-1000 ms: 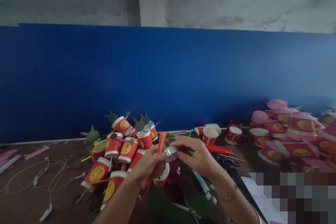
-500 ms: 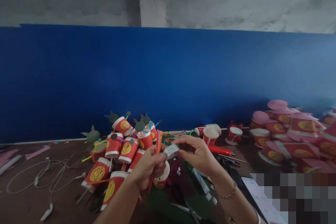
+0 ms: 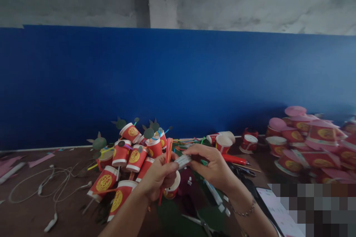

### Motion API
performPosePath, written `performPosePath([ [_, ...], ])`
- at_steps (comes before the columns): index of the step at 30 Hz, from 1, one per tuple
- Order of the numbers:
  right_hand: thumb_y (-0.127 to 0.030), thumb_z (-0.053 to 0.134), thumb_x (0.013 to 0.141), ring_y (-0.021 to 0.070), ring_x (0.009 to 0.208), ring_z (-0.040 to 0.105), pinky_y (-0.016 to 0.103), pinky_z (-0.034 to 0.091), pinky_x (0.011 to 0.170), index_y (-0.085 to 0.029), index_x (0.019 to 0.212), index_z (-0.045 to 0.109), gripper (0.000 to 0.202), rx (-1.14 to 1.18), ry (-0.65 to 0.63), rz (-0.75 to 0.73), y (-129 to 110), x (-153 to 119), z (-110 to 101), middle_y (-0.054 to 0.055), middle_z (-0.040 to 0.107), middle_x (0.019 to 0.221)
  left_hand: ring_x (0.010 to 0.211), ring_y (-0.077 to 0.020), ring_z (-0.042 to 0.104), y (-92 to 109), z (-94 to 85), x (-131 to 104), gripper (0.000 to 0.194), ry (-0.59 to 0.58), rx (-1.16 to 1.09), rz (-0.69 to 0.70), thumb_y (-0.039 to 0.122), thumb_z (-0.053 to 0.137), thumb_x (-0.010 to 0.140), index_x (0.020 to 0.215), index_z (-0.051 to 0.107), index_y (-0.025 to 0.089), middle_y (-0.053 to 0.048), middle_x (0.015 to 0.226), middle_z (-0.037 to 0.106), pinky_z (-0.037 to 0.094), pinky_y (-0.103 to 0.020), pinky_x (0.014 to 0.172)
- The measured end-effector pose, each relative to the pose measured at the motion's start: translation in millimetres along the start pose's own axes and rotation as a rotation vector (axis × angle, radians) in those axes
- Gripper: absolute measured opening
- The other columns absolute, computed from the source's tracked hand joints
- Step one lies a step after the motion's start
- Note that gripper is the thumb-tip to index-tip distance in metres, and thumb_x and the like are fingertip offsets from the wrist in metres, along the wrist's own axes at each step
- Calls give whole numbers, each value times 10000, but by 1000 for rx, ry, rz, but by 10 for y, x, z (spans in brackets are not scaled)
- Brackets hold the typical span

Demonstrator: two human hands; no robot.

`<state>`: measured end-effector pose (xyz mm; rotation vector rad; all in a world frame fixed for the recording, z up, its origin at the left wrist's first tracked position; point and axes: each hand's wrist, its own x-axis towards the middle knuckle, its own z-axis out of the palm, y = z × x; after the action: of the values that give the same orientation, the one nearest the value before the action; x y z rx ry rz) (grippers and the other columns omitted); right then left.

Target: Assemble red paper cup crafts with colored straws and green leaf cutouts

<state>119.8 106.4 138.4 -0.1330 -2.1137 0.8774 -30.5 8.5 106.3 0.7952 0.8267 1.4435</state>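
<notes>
My left hand [image 3: 160, 176] is closed round a bundle of orange-red straws [image 3: 168, 152] that stand upright in its grip. Its thumb also touches the left end of a small white printed piece [image 3: 183, 161]. The fingers of my right hand [image 3: 210, 161] pinch the right end of that piece. Just under my hands a red and white paper cup [image 3: 171, 189] is partly hidden by my left hand. Scissors [image 3: 201, 222] lie open on dark green and maroon sheets below, with small white bits [image 3: 189, 181] near them.
Red paper cups [image 3: 136, 157] with straws and green paper shapes are piled at left, beside white earphones [image 3: 51, 222]. Pink-topped cups [image 3: 322, 133] fill the right. A red tool [image 3: 235, 159] and a white sheet [image 3: 274, 207] lie nearer. Behind stands a blue panel [image 3: 178, 81].
The white piece lies slightly lower and more level between my hands. My right hand has shifted a little, and the whole view has moved slightly.
</notes>
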Motion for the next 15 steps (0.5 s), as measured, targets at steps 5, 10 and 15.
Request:
performPosePath([
  [5, -70, 588, 758, 162, 775, 634, 297, 525, 711, -206, 931, 675, 236, -29, -2, 3, 7, -10, 3, 36, 686, 854, 349, -13, 99, -3, 31, 3, 462, 39, 28, 4, 451, 772, 591, 754, 410, 215, 157, 401, 258, 74, -150, 335],
  [10, -71, 578, 759, 175, 836, 633, 303, 520, 738, -203, 942, 668, 243, -55, -16, 47, 42, -18, 19, 45, 690, 901, 353, -12, 89, 24, 7, 18, 440, 59, 18, -34, 436, 761, 607, 770, 418, 213, 161, 400, 247, 61, -148, 333],
  [15, -94, 592, 757, 162, 788, 637, 276, 525, 683, -195, 933, 666, 216, -3, -19, 121, 75, -5, 21, 41, 693, 888, 361, -10, 82, 15, -58, 35, 374, 33, -31, -33, 370, 730, 651, 798, 427, 207, 155, 420, 268, 57, -149, 338],
])
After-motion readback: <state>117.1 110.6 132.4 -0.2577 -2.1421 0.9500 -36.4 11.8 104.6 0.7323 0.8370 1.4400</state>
